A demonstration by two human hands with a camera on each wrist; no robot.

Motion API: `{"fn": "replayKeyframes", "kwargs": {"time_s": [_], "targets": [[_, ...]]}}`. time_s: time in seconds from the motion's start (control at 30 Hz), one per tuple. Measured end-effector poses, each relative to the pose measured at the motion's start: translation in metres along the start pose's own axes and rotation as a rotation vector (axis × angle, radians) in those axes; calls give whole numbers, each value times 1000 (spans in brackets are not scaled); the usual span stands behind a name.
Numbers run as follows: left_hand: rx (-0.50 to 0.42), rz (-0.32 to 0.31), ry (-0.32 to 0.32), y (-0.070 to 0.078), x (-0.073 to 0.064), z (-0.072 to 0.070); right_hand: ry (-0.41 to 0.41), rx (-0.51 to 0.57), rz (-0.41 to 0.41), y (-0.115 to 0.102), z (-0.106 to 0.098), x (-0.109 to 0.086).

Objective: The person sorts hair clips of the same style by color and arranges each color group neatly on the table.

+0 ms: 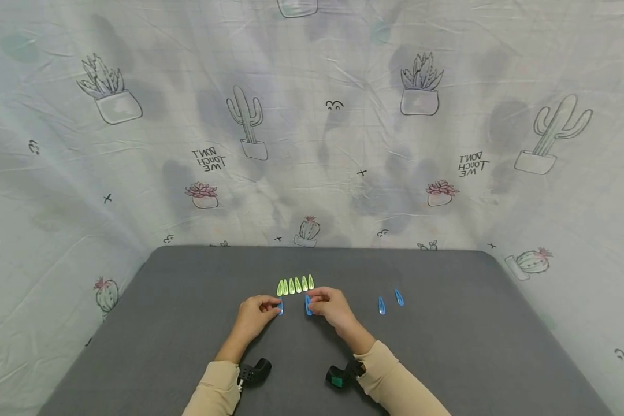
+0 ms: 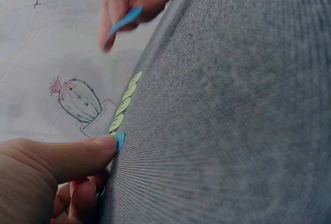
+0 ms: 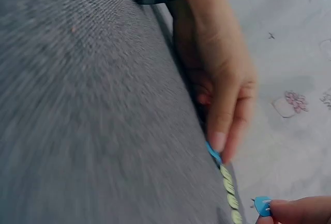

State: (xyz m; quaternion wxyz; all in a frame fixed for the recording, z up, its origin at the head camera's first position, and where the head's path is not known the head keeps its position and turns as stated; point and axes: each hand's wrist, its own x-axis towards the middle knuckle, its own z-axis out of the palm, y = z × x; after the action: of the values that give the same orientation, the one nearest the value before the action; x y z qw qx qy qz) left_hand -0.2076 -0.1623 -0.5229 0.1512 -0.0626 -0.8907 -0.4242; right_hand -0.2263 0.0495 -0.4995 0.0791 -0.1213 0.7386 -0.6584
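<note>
My left hand (image 1: 256,316) pinches a blue snap hair clip (image 1: 281,307) down at the table, just in front of the left end of a row of light green hair clips (image 1: 298,285). In the left wrist view, thumb and fingers close on that blue clip (image 2: 120,142). My right hand (image 1: 334,309) holds another blue hair clip (image 1: 308,305) between thumb and fingertips, near the right end of the green row. The left wrist view shows this clip (image 2: 123,26) raised above the table.
Two more blue hair clips (image 1: 382,305) lie to the right on the dark grey table (image 1: 447,346). A white cloth (image 1: 312,127) printed with cacti hangs behind and at both sides. Each wrist wears a black camera mount (image 1: 255,371).
</note>
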Motion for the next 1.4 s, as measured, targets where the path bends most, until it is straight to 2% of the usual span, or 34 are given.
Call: {"fn": "replayKeyframes", "kwargs": {"time_s": [0.13,0.33,0.47,0.63,0.8,1.13,1.4], "targets": [[-8,-28,-18,1,1,1,10,-15,0,5,14,8],[-13,-29,-15,0,0,2,26,-46,-14,9,31,16],[-24,-26,-18,0,-1,2,69,-172,-21,11,39,22],[-15,-3,-12,-1,-3,1,106,-348,-81,11,47,27],[-15,-15,1,-2,-2,0,111,-435,-121,9,52,29],[-11,-23,-4,-1,1,-1,136,-485,-134,6,56,30],[-9,-22,-9,-2,1,-1,97,-409,-134,6,51,26]]}}
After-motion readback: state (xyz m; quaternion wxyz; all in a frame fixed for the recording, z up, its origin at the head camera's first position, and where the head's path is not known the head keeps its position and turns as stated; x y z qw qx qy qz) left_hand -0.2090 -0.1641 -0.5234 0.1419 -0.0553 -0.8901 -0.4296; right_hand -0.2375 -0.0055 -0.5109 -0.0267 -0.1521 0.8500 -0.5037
